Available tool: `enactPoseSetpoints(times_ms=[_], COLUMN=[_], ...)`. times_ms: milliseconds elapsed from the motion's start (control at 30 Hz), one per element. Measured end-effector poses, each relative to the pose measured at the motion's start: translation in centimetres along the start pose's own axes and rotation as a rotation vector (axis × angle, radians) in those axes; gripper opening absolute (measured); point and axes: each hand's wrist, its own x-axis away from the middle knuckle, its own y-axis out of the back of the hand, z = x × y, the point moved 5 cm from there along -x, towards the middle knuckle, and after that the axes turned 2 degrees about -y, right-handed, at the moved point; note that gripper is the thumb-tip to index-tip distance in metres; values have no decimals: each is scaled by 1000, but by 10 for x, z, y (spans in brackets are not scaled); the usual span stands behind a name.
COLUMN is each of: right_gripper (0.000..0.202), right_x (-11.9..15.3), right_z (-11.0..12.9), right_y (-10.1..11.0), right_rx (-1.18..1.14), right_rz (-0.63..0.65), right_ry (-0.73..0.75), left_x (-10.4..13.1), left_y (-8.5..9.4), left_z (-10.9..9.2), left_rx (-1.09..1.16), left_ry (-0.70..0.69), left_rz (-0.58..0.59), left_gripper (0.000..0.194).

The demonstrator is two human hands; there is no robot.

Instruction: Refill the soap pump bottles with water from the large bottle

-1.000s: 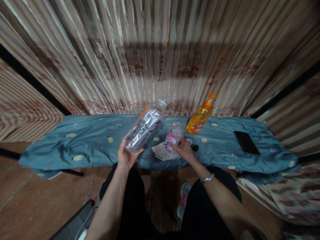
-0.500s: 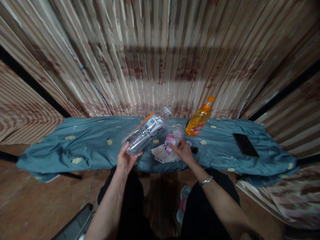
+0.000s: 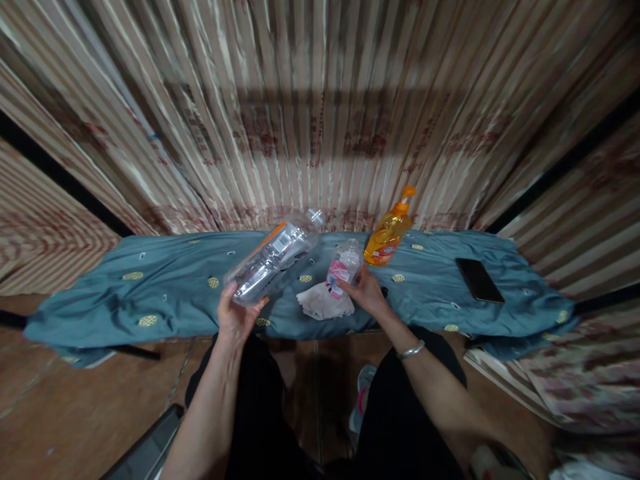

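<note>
My left hand is closed round the base of a large clear plastic bottle, which tilts with its neck toward the upper right. An orange strip and a barcode show on its label. In my right hand is a small clear bottle with a pink label, its open-looking neck pointing up and away from me. Below that small bottle lies a crumpled whitish cloth. A pump bottle of orange liquid stands just behind my right hand. Something small and dark beside that hand is mostly hidden.
A dark phone lies at the right of the bench, which has a teal patterned cover. Striped curtains hang behind and at both sides. Black poles slant down at the bench's ends. A grey object is on the floor at lower left.
The whole view has shifted slightly. The small bottle in my right hand is lifted a little off the cloth, showing more of it. The large bottle has moved slightly left and away from the small one.
</note>
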Motion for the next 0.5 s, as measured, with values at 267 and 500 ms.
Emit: enactPoseSetpoints(times_ms=[267, 500], right_gripper=[36, 40], right_x=[-13, -6], right_z=[3, 1], right_y=[0, 0], right_rx=[-12, -48], right_rz=[12, 54], right_ry=[8, 43], left_x=[-2, -4], left_y=[-1, -5], left_z=[-3, -1], left_rx=[11, -6], left_ry=[1, 11], left_rz=[-25, 11], left_gripper=[47, 56])
